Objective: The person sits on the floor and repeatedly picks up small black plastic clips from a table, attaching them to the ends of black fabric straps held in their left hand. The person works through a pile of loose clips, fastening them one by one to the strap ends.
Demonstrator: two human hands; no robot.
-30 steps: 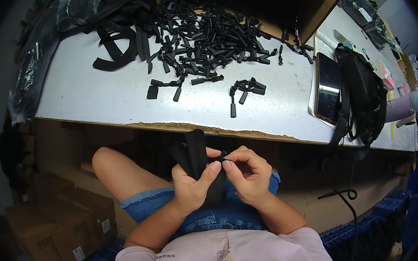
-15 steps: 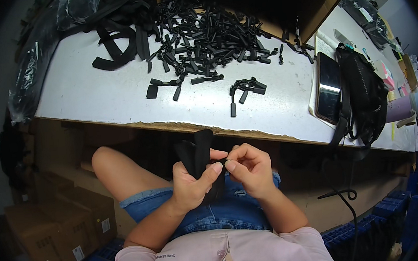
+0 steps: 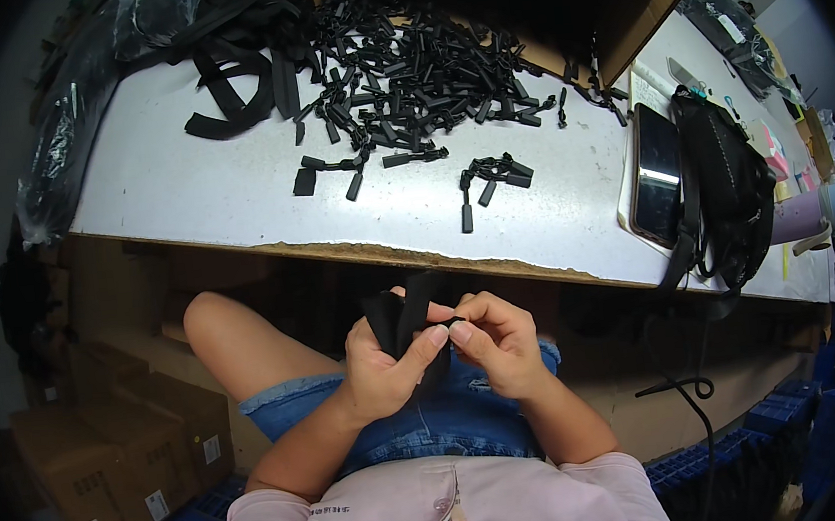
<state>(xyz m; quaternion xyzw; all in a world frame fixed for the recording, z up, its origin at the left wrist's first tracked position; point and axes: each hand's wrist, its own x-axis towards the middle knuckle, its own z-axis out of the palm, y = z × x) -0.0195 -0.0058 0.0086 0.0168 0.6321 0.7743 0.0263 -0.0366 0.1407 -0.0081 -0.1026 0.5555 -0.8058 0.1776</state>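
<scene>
Above my lap, just short of the table's front edge, my left hand [image 3: 376, 370] is closed round a folded black fabric strip [image 3: 420, 305]. Its loose ends stand up above the fingers, and a part hangs below. My right hand [image 3: 506, 347] pinches thumb against forefinger at a small black bit beside the left thumb. The fingertips of both hands nearly meet there; whether that bit belongs to the strip or is a separate piece is hidden. On the table lies a heap of small black zipper-pull-like pieces [image 3: 440, 72], with a small cluster [image 3: 495, 173] nearer me.
A cardboard box [image 3: 650, 12] lies open behind the heap. Black straps [image 3: 250, 91] and plastic-wrapped goods [image 3: 65, 144] are at the left. A phone [image 3: 655, 175], a black bag [image 3: 722, 181] and a purple cup [image 3: 797, 217] occupy the table's right. Cartons [image 3: 107, 481] stand below, left.
The upper ends of the black strip have shifted slightly, sinking a little and leaning right, and a left fingertip now shows between them. Both hands stay almost in place, still pinching.
</scene>
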